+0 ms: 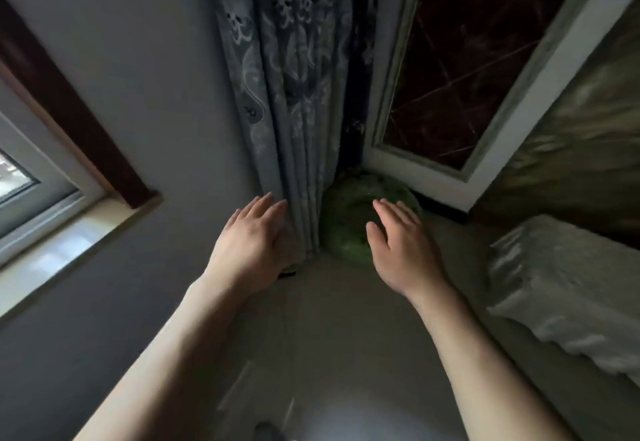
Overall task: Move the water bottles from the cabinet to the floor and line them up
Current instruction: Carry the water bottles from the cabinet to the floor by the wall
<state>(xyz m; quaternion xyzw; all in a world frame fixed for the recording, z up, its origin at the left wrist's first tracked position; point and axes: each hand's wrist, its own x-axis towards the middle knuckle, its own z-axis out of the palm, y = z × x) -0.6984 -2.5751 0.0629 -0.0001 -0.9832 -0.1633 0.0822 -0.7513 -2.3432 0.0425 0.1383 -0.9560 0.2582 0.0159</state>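
1. Dim indoor scene: daylight enters from the window (20,181) at left and brightens its sill (62,250).
2. A pale patch of glare sits on the floor (346,413) at bottom centre.
3. The corner behind the curtain (294,94) falls into deep shadow.
4. Wide-angle distortion bends straight lines toward the edges. Motion blur smears the right side, and the whole frame is soft.

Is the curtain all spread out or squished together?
Squished together. The curtain hangs in tight folds in the corner, next to the green watermelon.
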